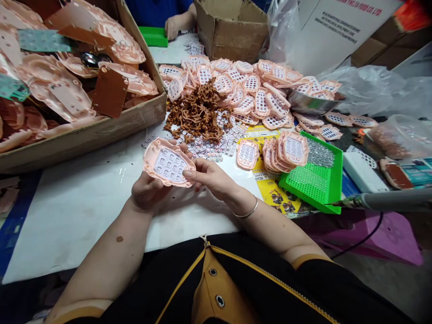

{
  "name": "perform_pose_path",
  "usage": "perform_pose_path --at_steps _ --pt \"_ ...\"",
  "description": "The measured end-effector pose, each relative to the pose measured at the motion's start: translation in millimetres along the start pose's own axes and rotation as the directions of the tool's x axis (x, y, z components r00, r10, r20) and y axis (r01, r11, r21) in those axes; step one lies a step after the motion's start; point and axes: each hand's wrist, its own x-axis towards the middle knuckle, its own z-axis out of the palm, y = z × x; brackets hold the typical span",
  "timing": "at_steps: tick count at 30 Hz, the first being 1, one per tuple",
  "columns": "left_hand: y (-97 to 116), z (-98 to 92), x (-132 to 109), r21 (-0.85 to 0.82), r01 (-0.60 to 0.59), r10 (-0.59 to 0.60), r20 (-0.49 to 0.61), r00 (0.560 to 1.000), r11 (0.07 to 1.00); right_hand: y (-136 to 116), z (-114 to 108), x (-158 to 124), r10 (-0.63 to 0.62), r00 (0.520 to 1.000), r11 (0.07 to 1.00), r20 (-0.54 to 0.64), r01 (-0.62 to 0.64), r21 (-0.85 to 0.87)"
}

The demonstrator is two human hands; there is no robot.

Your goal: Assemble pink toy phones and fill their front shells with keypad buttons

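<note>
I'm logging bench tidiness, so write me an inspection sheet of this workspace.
Surface: white sheet, with small dark specks.
Job's things: pink plastic casing with white buttons, held up.
Clutter: brown plastic parts, loose buttons and piled pink casings crowd together.
Hands: left hand supports the casing; right hand grips its right side, thumb on top.
Cables: one black cable, below a grey screwdriver-like tool.
Surroundings: cardboard box of casing parts and circuit boards at left; co-worker's hand at a green tray.
</note>
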Motion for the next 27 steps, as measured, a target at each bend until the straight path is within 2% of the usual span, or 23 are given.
perform_pose_path --at_steps 3,5,7,9,10,11,13,14,15,16,18,20,22,23,25,27 --pt "0 0.5 1 -0.037 -0.01 0.01 0.005 1.0 0.999 3 1 2 -0.013 1.0 1.0 0.009 0.013 0.028" --pt "0 1.3 1 -0.052 -0.015 0.016 0.017 1.0 0.999 5 2 4 -0.105 0.994 0.994 -0.024 0.105 0.0" --pt "-1 2.9 1 -0.066 -0.01 0.012 0.028 1.0 0.998 7 1 4 -0.237 0.97 0.966 -0.055 0.23 -0.115" --pt "-1 4.6 0 -0.092 -0.003 0.006 0.028 1.0 0.996 6 -2 2 -0.41 0.907 0.87 -0.095 0.357 -0.341" --pt "-1 5.3 -1 -0.109 -0.002 0.004 0.018 1.0 0.994 5 -4 -2 -0.52 0.85 0.767 -0.083 0.421 -0.484" --pt "-1 5.9 -2 -0.127 -0.002 0.002 0.002 1.0 0.992 4 -7 -6 -0.634 0.773 0.615 -0.025 0.484 -0.623" --pt "-1 7.4 -3 -0.159 -0.014 0.007 -0.041 0.999 0.987 1 -12 -18 -0.774 0.592 0.201 0.225 0.566 -0.799" --pt "-2 8.5 -3 -0.171 -0.021 0.011 -0.059 0.998 0.985 1 -13 -25 -0.776 0.514 -0.005 0.365 0.574 -0.819" --pt "-2 9.9 -4 -0.181 -0.018 0.006 -0.066 0.998 0.983 1 -14 -31 -0.749 0.459 -0.175 0.478 0.559 -0.811" --pt "-3 11.6 -4 -0.188 -0.008 -0.004 -0.062 0.998 0.982 1 -14 -37 -0.721 0.42 -0.302 0.551 0.524 -0.796" --pt "-5 15.2 -5 -0.196 0.049 -0.057 -0.032 0.998 0.979 3 -13 -47 -0.701 0.364 -0.442 0.613 0.453 -0.774" --pt "-7 17.5 -6 -0.191 0.154 -0.156 0.005 0.988 0.969 2 -13 -55 -0.718 0.32 -0.476 0.618 0.422 -0.772" --pt "-9 17.3 -6 -0.159 0.27 -0.267 0.039 0.963 0.95 -2 -18 -62 -0.75 0.324 -0.462 0.576 0.366 -0.808" --pt "-9 16.5 -6 -0.134 0.316 -0.312 0.047 0.949 0.939 -5 -23 -66 -0.764 0.357 -0.448 0.537 0.306 -0.84" --pt "-8 14.3 -5 -0.073 0.364 -0.363 0.032 0.931 0.929 -11 -40 -70 -0.775 0.476 -0.406 0.416 0.129 -0.905" --pt "-7 12.9 -4 -0.002 0.377 -0.377 -0.027 0.926 0.926 -16 -61 -71 -0.737 0.631 -0.364 0.241 -0.07 -0.929"
